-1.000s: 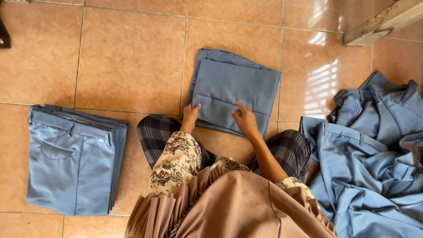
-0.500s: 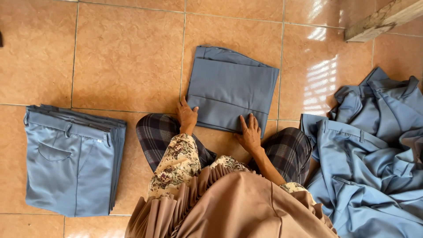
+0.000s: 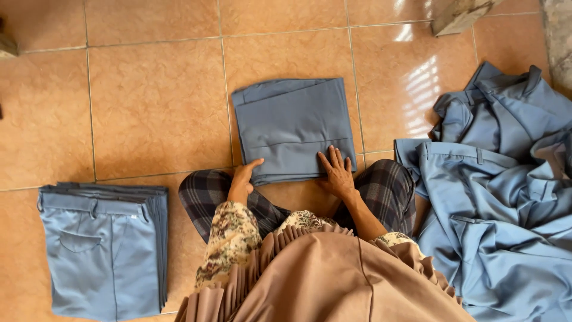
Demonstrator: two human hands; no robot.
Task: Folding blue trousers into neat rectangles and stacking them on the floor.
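Item: folded grey-blue trousers (image 3: 292, 128), lying flat on the tan tiled floor (image 3: 149, 101), directly beyond the fingertips of both hands and just ahead of the person's crossed knees in dark checked cloth (image 3: 205, 194).

Left hand (image 3: 243, 179): rests at the near left corner of the folded piece; the thumb points across the near edge, and the fingers curl loosely at that edge. Whether they pinch the cloth cannot be told.

Right hand (image 3: 337, 173): lies palm down on the near right corner, fingers (image 3: 333, 158) spread and extended flat upon the fabric, pressing rather than gripping.

Stack of folded trousers (image 3: 101, 250): same colour, neatly squared, waistband and pocket uppermost, well apart to the left of the left hand.

Heap of unfolded trousers (image 3: 500, 197): loose and rumpled, near the right hand, off to its right.

Wooden block (image 3: 459, 15): far beyond the fingers, at the top right.
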